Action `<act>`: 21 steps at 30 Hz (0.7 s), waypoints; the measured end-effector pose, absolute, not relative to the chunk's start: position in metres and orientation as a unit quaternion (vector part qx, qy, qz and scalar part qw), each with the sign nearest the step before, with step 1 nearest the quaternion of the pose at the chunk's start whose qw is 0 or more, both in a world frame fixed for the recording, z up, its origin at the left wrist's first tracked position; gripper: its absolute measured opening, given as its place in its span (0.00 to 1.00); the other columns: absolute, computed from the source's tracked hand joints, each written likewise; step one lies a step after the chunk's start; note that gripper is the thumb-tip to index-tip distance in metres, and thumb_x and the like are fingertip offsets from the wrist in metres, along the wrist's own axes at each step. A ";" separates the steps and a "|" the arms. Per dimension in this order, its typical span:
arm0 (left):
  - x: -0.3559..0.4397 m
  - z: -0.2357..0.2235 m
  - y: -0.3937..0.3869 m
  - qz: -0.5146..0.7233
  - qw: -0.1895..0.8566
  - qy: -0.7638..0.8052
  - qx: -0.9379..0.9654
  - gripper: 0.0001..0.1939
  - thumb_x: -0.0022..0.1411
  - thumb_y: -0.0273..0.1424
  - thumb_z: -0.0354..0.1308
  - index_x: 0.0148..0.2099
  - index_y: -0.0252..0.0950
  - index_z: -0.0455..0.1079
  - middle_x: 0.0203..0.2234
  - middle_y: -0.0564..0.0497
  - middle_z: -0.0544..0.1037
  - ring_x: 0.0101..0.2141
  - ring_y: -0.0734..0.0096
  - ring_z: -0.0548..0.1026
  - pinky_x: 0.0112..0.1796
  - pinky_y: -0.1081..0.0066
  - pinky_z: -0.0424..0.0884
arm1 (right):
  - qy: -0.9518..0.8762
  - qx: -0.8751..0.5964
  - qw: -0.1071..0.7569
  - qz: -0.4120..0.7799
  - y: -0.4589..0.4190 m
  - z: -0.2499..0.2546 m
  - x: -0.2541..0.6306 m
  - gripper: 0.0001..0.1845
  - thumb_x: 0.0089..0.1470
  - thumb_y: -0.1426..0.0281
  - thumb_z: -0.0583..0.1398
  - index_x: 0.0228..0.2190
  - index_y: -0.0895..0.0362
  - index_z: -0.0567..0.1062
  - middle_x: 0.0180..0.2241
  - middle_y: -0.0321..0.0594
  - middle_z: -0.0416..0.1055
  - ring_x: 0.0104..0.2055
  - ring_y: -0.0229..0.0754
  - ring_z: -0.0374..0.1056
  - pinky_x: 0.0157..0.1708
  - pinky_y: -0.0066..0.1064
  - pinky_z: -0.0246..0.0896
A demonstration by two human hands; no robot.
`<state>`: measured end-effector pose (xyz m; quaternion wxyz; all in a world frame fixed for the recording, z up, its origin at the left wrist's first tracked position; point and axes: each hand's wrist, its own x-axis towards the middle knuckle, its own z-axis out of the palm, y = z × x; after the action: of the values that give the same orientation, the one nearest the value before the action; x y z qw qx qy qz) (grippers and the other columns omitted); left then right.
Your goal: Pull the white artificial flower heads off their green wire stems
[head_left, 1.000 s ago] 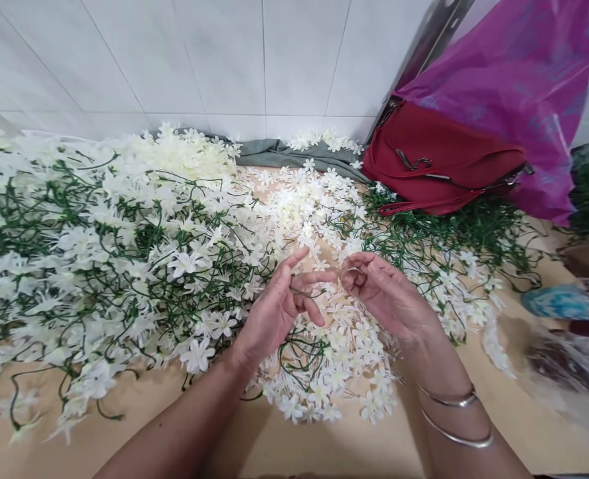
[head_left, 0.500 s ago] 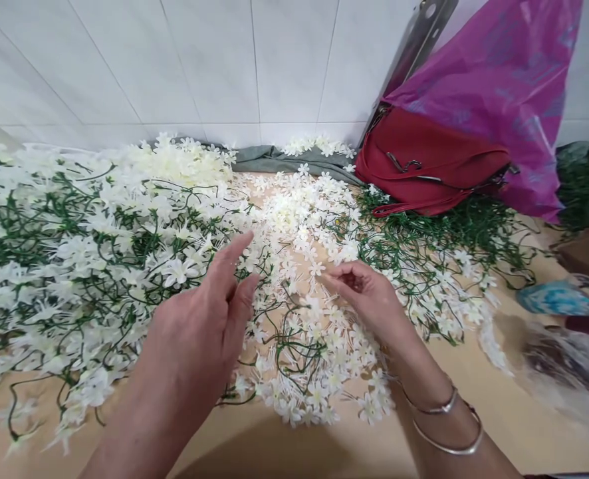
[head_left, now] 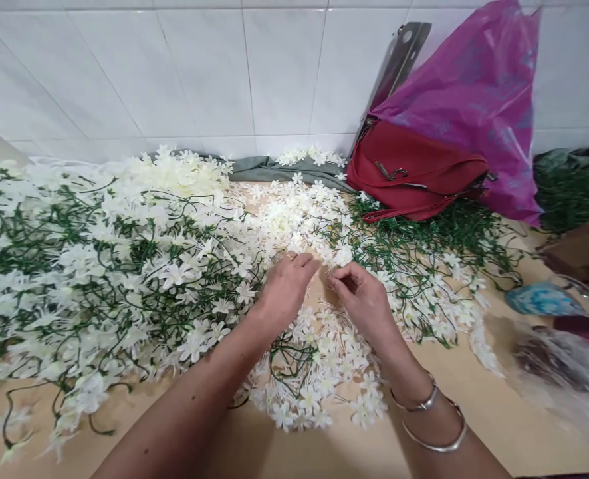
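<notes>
My left hand point(head_left: 288, 286) reaches over the middle of the table, fingers drawn together. What lies between its fingertips, if anything, is hidden. Just to its right, my right hand point(head_left: 363, 299) has thumb and forefinger pinched on a small white flower piece, too small to make out well. The fingertips of both hands are close together but apart. Below them lies a loose heap of white artificial flowers point(head_left: 319, 392), with thin white stalks and a few green stems point(head_left: 292, 359) among them. More white petals point(head_left: 294, 206) are piled beyond the hands.
A large mass of white flowers on green stems point(head_left: 100, 266) covers the left side. Right of the hands lie green stems point(head_left: 449, 233), a red bag point(head_left: 414, 169) and a purple plastic bag point(head_left: 494, 113). Clear plastic point(head_left: 564, 379) lies at the right, and a tiled wall point(head_left: 205, 73) stands behind.
My left hand has moved right and forward, from open with fingers apart to closed near my right fingertips. My right hand keeps its pinch. The camera view has shifted slightly.
</notes>
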<state>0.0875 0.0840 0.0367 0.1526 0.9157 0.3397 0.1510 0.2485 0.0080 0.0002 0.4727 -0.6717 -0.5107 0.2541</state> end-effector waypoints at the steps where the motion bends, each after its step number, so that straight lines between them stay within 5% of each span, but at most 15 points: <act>1: 0.087 0.033 0.086 0.159 0.164 0.341 0.912 0.22 0.62 0.10 0.50 0.50 0.33 0.76 0.47 0.41 0.80 0.48 0.53 0.75 0.49 0.57 0.71 | -0.505 -0.668 0.484 0.253 0.008 0.000 0.248 0.06 0.59 0.68 0.61 0.29 0.53 0.73 0.29 0.35 0.72 0.30 0.42 0.66 0.33 0.34 0.60; 4: 0.086 0.027 0.086 0.188 0.196 0.359 0.893 0.15 0.63 0.12 0.53 0.40 0.33 0.77 0.42 0.42 0.81 0.46 0.53 0.76 0.49 0.57 0.70 | -0.505 -0.660 0.511 0.220 0.008 0.002 0.246 0.05 0.59 0.68 0.62 0.31 0.53 0.77 0.33 0.38 0.75 0.36 0.44 0.69 0.39 0.36 0.63; 8: 0.086 0.028 0.082 0.236 0.220 0.412 0.852 0.08 0.71 0.23 0.54 0.43 0.34 0.75 0.38 0.43 0.82 0.38 0.58 0.78 0.41 0.62 0.73 | -0.508 -0.642 0.551 0.163 0.005 0.013 0.240 0.05 0.60 0.69 0.62 0.33 0.52 0.79 0.36 0.40 0.77 0.40 0.46 0.70 0.45 0.39 0.64; 14: 0.084 0.031 0.077 0.370 0.488 0.433 0.661 0.06 0.66 0.33 0.61 0.39 0.36 0.76 0.29 0.50 0.83 0.33 0.64 0.82 0.31 0.72 0.73 | -0.456 -0.609 0.614 0.210 0.002 0.020 0.226 0.04 0.57 0.68 0.66 0.31 0.52 0.75 0.31 0.36 0.72 0.36 0.44 0.68 0.40 0.36 0.63; 21: 0.084 0.034 0.068 0.350 0.565 0.401 0.630 0.08 0.64 0.35 0.63 0.37 0.34 0.77 0.27 0.50 0.83 0.28 0.69 0.80 0.30 0.73 0.72 | -0.428 -0.616 0.624 0.219 0.003 0.020 0.221 0.07 0.55 0.68 0.67 0.32 0.52 0.73 0.30 0.35 0.70 0.34 0.42 0.66 0.38 0.35 0.63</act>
<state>0.0842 0.0679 0.0344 0.5648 0.6301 0.4015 0.3504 0.2209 0.0028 0.0199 0.6237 -0.6164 -0.4278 0.2189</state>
